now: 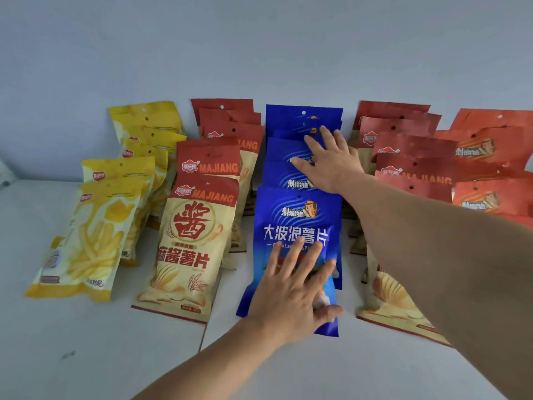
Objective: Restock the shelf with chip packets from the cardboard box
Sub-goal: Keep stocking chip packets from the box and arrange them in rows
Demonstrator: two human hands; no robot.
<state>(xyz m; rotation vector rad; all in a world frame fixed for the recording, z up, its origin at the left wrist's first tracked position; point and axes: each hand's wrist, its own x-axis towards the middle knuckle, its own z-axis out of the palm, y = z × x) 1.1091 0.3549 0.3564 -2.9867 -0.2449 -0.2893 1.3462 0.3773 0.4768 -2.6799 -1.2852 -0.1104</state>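
A row of blue chip packets (pixel 300 209) leans back on the white shelf (pixel 115 342) in the middle of the view. My left hand (pixel 291 295) lies flat on the lower front of the foremost blue packet, fingers spread and straight, thumb at its right edge. My right hand (pixel 328 163) reaches further back and rests with straight fingers on the tops of the blue packets behind it. The cardboard box is not in view.
Yellow fries packets (pixel 95 226) stand at the left, red and cream MAJIANG packets (pixel 196 241) beside them. More MAJIANG packets (pixel 403 145) and orange packets (pixel 490 197) fill the right. A pale wall (pixel 259 53) stands behind. A seam (pixel 203 336) splits the shelf surface.
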